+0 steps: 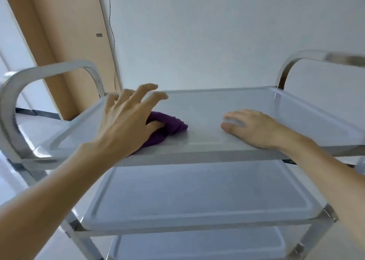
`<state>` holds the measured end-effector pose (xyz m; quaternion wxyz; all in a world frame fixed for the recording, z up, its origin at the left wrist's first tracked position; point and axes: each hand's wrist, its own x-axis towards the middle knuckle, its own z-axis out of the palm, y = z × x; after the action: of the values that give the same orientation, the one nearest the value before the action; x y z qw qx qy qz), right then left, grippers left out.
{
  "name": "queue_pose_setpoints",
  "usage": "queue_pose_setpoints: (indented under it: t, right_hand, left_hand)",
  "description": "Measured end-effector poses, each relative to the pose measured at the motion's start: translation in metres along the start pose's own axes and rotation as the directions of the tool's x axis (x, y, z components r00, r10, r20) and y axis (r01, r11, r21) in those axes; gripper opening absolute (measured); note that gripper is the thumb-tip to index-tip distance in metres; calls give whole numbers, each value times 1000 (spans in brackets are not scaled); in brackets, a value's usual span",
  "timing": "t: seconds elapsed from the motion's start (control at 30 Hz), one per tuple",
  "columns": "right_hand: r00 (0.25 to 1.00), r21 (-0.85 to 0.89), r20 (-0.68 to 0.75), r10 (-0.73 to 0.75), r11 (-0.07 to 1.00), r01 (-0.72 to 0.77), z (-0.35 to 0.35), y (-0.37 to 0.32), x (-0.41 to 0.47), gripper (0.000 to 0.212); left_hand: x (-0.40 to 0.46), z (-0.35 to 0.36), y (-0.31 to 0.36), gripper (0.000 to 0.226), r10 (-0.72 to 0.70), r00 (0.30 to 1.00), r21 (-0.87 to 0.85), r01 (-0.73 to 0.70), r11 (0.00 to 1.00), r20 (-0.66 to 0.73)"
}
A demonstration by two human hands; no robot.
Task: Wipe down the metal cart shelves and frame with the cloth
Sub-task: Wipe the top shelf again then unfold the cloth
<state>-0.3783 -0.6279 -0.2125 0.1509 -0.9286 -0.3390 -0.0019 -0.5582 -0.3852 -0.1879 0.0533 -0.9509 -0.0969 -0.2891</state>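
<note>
Purple cloth lies bunched on the top shelf of the stainless metal cart, toward the shelf's left half and just back from its front rim. Left hand rests on the cloth – thumb pressed into the fabric, four fingers spread and lifted off the shelf, so not a closed fist; the palm hides most of the cloth, and only a folded lump on the right plus a strip below the wrist show. Whether the palm itself pins the cloth cannot be told. Right hand lies flat and open on the same shelf, right of the cloth and apart from it, holding nothing; its fingertips are washed out by glare and hard to separate.

Middle shelf sits directly under the top shelf, its left edge crossed by the left forearm. Bottom shelf is cut off by the frame edge. Left handle loop and right handle loop rise at the top shelf's ends – both motion-blurred, the right one running out of view. Behind the top shelf: pale wall, wooden door panel to the left, thin black cable hanging beside it.
</note>
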Motion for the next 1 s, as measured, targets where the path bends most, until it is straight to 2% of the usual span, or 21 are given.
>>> queue_pose_setpoints:
  t: [0.1, 0.17, 0.23, 0.37, 0.4, 0.5, 0.6, 1.0]
  right_hand:
    - [997, -65, 68, 38, 997, -34, 0, 3, 0, 59]
    - [995, -63, 82, 63, 996, -58, 3, 4, -6, 56]
    - [995, -53, 54, 83, 995, -80, 4, 4, -15, 55]
    - [985, -35, -134, 109, 993, -115, -2, -5, -32, 45]
    - [980, -46, -142, 137, 988, -145, -5, -9, -36, 46]
    - [961, -101, -100, 258, 958, -268, -8, -18, -47, 43]
    - [946, -105, -102, 308, 942, -318, -10, -18, -51, 55]
    - [917, -161, -96, 388, 903, -399, -16, 22, 22, 54]
  left_hand:
    - [-20, -1, 0, 51, -117, 983, -104, 132, 986, 138]
    - [-35, 2, 5, 54, -121, 977, -145, 147, 978, 175]
    - [-36, 5, 5, 51, -93, 981, -189, 125, 974, 169]
    - [-19, 9, -1, 44, -14, 978, -286, 75, 955, 210]
    - [-16, 10, -2, 43, -11, 976, -305, 78, 949, 217]
    - [-12, 19, -3, 43, 16, 974, -341, 63, 938, 225]
    - [-5, 32, -4, 44, 38, 976, -381, 48, 923, 214]
    - [84, 97, -5, 44, 131, 966, -430, -23, 902, 224]
